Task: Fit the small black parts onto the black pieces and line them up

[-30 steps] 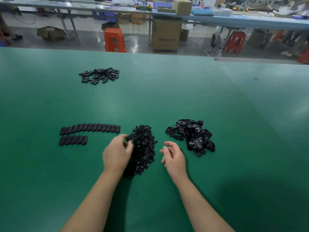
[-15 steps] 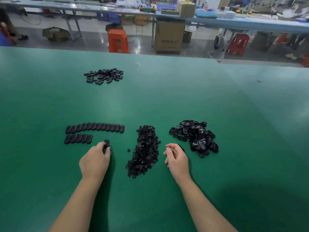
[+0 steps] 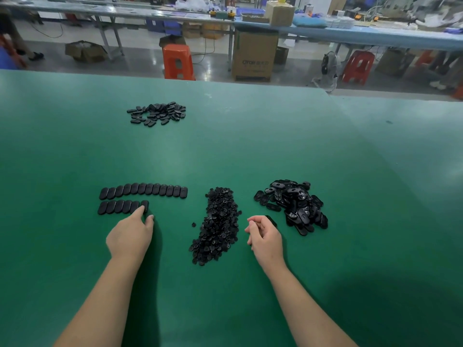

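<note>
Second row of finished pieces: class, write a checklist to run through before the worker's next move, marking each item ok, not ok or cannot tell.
1. Newest piece sits at the right end of the second row: ok.
2. It is flush with its neighbour: cannot tell, left hand covers its near end.
3. First row is straight and unbroken: ok.
4. Small parts pile within reach between the hands: ok.
5. Piece pile beside the right hand: ok.
6. Right hand's grip holds a next piece: cannot tell, fingers curl over it.
</note>
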`<action>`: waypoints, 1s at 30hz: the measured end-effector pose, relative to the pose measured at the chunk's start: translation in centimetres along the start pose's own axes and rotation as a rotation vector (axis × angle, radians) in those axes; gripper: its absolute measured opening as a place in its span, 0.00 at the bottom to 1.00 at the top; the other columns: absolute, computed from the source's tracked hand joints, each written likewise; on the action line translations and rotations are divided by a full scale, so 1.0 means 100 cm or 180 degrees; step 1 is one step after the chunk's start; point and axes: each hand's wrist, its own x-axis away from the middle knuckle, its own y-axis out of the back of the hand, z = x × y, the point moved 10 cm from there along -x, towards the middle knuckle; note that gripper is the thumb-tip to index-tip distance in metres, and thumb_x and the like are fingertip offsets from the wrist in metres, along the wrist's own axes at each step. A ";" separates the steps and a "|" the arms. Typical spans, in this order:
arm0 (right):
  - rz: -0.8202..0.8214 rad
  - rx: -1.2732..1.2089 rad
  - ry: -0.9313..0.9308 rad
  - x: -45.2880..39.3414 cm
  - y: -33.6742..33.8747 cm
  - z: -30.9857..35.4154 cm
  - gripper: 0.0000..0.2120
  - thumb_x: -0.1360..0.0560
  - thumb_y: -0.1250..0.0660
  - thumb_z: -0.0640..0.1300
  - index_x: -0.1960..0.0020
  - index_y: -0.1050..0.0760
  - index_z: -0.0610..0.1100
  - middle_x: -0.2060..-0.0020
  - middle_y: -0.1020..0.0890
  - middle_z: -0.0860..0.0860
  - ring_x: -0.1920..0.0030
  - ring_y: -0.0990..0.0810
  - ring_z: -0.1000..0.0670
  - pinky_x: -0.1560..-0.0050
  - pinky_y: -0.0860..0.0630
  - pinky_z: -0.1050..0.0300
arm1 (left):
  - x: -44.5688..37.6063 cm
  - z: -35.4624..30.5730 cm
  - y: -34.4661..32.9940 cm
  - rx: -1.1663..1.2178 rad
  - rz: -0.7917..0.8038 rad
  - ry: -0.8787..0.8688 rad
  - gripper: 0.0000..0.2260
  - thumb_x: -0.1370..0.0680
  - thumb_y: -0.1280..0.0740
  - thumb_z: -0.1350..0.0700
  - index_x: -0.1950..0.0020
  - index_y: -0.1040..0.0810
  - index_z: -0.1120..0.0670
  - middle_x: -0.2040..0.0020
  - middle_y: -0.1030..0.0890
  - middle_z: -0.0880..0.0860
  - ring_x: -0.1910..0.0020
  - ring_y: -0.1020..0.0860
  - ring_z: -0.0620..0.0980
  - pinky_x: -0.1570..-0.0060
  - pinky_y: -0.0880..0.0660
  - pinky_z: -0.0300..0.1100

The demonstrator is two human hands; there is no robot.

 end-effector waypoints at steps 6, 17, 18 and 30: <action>-0.0012 0.0046 0.0014 -0.001 0.000 0.000 0.07 0.18 0.37 0.43 0.51 0.22 0.51 0.62 0.16 0.51 0.70 0.23 0.57 0.65 0.25 0.56 | 0.002 -0.001 0.003 0.0024 -0.0079 0.0002 0.20 0.18 0.42 0.43 0.26 0.30 0.43 0.54 0.17 0.54 0.58 0.23 0.57 0.66 0.32 0.42; -0.0013 0.0119 0.0002 0.001 0.000 0.000 0.07 0.18 0.37 0.43 0.52 0.22 0.52 0.63 0.16 0.53 0.71 0.23 0.59 0.67 0.26 0.58 | 0.036 -0.095 -0.014 0.0907 0.0485 -0.1324 0.08 0.20 0.32 0.46 0.44 0.16 0.44 0.57 0.23 0.42 0.56 0.23 0.45 0.58 0.26 0.42; -0.0010 0.0110 -0.0002 0.001 0.000 0.000 0.07 0.18 0.37 0.43 0.52 0.22 0.51 0.63 0.16 0.53 0.71 0.23 0.59 0.67 0.26 0.57 | 0.038 -0.098 -0.016 0.0935 0.0503 -0.1327 0.08 0.21 0.32 0.45 0.45 0.16 0.44 0.57 0.24 0.42 0.56 0.23 0.46 0.54 0.24 0.44; 0.0016 0.0213 0.0055 0.002 -0.001 0.002 0.08 0.18 0.37 0.42 0.53 0.22 0.53 0.63 0.16 0.50 0.71 0.25 0.59 0.70 0.28 0.62 | 0.052 -0.095 -0.012 0.1101 -0.0163 -0.1342 0.05 0.23 0.27 0.49 0.53 0.14 0.48 0.59 0.23 0.43 0.60 0.26 0.45 0.52 0.33 0.46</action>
